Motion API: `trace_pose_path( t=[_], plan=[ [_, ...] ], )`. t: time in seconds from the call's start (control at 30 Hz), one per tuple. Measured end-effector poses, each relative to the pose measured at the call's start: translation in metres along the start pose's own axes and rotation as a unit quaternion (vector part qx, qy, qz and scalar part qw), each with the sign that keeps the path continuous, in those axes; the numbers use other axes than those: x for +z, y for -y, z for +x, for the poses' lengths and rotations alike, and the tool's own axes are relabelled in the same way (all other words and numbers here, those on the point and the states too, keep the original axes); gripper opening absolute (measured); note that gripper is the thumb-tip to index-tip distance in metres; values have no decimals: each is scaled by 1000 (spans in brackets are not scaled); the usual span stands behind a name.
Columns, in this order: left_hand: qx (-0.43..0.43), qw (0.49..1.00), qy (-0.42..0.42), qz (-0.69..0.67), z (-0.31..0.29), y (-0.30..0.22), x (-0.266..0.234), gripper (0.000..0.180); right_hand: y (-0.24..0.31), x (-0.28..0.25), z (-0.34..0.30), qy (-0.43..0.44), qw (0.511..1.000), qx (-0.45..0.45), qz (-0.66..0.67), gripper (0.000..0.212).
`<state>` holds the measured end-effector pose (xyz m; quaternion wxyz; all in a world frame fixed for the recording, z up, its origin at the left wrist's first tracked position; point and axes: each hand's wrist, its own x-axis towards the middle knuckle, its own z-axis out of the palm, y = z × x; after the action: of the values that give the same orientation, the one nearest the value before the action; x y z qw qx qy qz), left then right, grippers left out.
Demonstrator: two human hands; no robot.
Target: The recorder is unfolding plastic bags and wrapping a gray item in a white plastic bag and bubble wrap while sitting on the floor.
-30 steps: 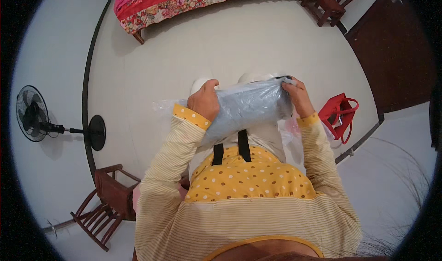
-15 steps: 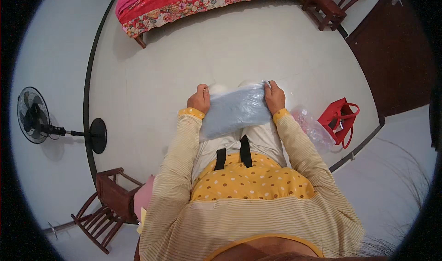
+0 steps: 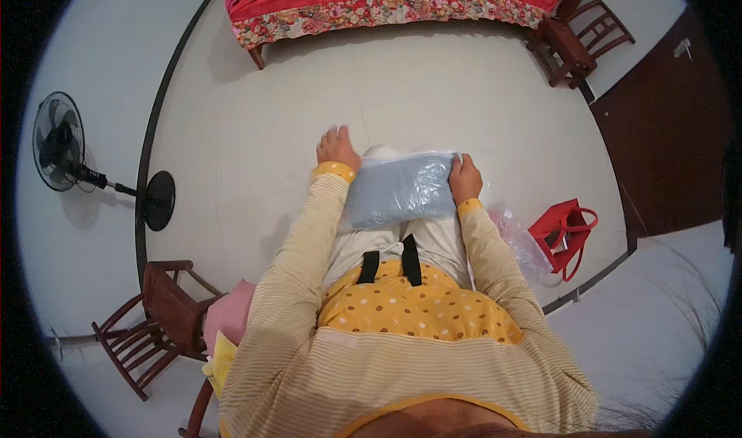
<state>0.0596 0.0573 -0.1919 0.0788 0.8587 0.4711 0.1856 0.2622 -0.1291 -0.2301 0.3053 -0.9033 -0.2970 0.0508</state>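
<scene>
A clear plastic bag with something flat and light blue inside, perhaps folded cloth (image 3: pixel 402 192), lies across my thighs. My right hand (image 3: pixel 465 180) is closed on the bag's upper right corner. Beside the upper left corner, my left hand (image 3: pixel 338 146) has its fingers stretched out and nothing in them. Its wrist is close to the bag's left edge; whether it touches the plastic I cannot tell. The bag's surface is shiny and wrinkled.
On the floor to the right are loose clear plastic (image 3: pixel 522 245) and a red handbag (image 3: pixel 563 235). A standing fan (image 3: pixel 160 201) and a wooden chair (image 3: pixel 174 310) are at left, with pink and yellow items (image 3: pixel 228 318) beside the chair. A bed (image 3: pixel 394 5) and another chair (image 3: pixel 568 47) stand ahead.
My left hand has let go of the bag's left corner and opened, moving slightly up. My right hand keeps its grip. The view has shifted, with more of the bed showing.
</scene>
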Motion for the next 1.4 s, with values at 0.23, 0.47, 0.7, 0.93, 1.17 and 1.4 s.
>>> trace_pose_path(
  t=[0.23, 0.47, 0.7, 0.93, 1.17, 1.4],
  plan=[
    [265, 942, -110, -177, -82, -136, -42, 55, 6, -1, 2, -27, 999, -25, 34, 26],
    [157, 984, 37, -81, -94, -85, 28, 61, 13, 3, -5, -65, 995, -62, 40, 28],
    [61, 997, 53, -16, -84, -73, 30, 60, 13, -2, -10, -56, 994, -64, 68, 30],
    [-43, 990, 120, -60, -69, -49, 15, 57, 10, -4, -6, -72, 990, -55, 108, 34],
    [-277, 805, 286, -440, -72, 24, 49, 60, -1, 4, 0, -74, 989, -63, 115, 36],
    [-353, 559, 347, -665, -107, 118, 118, 57, 24, 9, -8, -41, 984, -69, 157, 36]
  ],
)
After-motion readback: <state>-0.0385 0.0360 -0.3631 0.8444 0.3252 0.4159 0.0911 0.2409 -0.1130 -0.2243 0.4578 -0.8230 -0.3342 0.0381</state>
